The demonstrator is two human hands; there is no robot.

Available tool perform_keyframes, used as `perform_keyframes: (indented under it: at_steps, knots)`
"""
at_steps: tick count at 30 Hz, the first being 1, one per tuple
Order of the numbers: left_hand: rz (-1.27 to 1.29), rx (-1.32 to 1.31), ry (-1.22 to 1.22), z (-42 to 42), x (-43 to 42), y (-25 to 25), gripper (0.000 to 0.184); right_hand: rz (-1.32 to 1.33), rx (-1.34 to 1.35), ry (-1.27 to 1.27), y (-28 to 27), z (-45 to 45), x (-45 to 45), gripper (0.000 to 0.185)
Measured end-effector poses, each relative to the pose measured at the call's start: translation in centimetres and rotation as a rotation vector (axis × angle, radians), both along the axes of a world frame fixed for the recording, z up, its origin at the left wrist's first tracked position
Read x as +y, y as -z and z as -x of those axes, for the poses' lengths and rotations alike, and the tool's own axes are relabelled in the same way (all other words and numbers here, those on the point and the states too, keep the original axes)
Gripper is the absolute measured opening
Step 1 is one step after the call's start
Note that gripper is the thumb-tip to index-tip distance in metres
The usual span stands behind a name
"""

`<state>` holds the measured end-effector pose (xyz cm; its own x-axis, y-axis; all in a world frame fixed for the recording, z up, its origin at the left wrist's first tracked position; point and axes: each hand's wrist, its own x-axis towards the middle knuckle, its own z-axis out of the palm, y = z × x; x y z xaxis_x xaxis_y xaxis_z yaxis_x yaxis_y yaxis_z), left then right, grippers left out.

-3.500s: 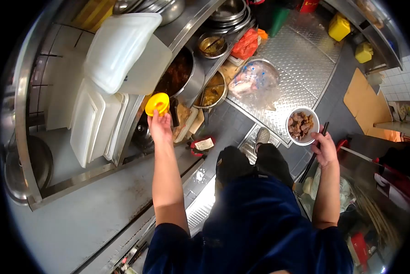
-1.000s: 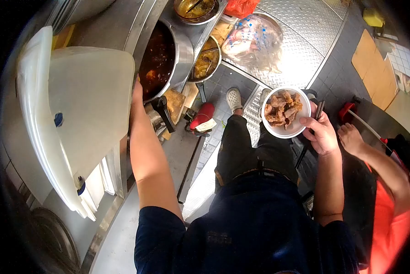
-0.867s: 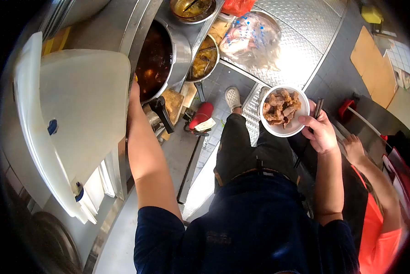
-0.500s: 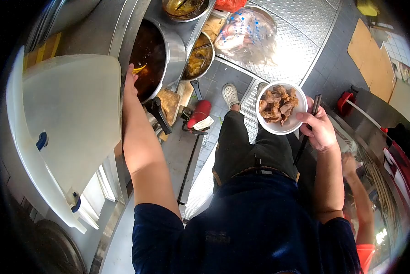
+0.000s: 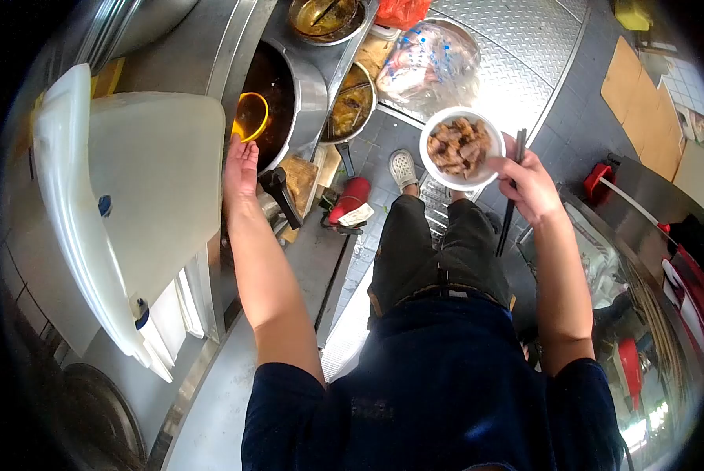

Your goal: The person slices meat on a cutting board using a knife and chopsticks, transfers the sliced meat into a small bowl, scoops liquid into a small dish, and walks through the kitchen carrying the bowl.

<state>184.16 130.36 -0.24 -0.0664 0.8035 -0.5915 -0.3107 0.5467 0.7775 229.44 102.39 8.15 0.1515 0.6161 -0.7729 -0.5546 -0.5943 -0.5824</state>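
My left hand (image 5: 242, 166) is closed at the near side of a yellow cup (image 5: 265, 118), its fingers at the rim; any handle is hidden. The cup is tilted over a large metal pot (image 5: 310, 98) of dark brown liquid (image 5: 277, 74). In front of my body, my right hand (image 5: 531, 187) grips a white bowl (image 5: 484, 180) by its right edge. Pieces of cooked brown meat (image 5: 458, 147) lie in the bowl. A pair of dark chopsticks (image 5: 512, 208) is held in that same hand, pointing down past the bowl.
Two more pans of food, an upper pan (image 5: 361, 22) and a lower pan (image 5: 370, 102), stand beside the pot. A bag of raw meat (image 5: 426, 67) sits on the metal plate floor. The pot's black handle (image 5: 280, 196) sticks out near a red fire extinguisher (image 5: 350, 196).
The yellow cup has risen out of the dark liquid with my left hand. My right hand has shifted the bowl up and slightly left. Another person's arm at the right has left view.
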Motion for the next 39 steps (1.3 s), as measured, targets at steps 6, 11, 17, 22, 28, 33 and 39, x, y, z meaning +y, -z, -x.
perform_keyframes:
  at_steps: [6, 11, 17, 22, 28, 33, 39]
  knots:
    - [0.014, -0.069, 0.027, -0.4, -2.7, -2.3, 0.021, -0.127, 0.063, -0.155, 4.3, 2.2, 6.2, 0.062]
    - [-0.024, -0.084, 0.099, -2.7, -5.0, -4.2, 0.022, -0.224, 0.131, -0.116, 7.4, 5.4, 10.2, 0.052]
    - [-0.079, -0.151, 0.155, -7.0, -7.6, -7.9, 0.030, -0.242, 0.137, -0.119, 7.2, 7.3, 12.5, 0.068]
    - [-0.119, -0.124, 0.208, -10.8, -8.8, -9.1, 0.029, -0.221, 0.081, -0.185, 6.4, 7.5, 13.2, 0.074]
    - [-0.130, -0.081, 0.248, -13.3, -8.8, -9.4, 0.033, -0.269, 0.075, -0.171, 5.5, 7.9, 13.5, 0.077]
    - [-0.132, -0.115, 0.250, -14.5, -8.7, -10.2, 0.029, -0.257, 0.077, -0.145, 5.2, 8.1, 13.5, 0.079]
    - [-0.119, -0.171, 0.264, -14.7, -8.8, -11.1, 0.032, -0.213, 0.088, -0.119, 5.1, 7.9, 13.3, 0.079]
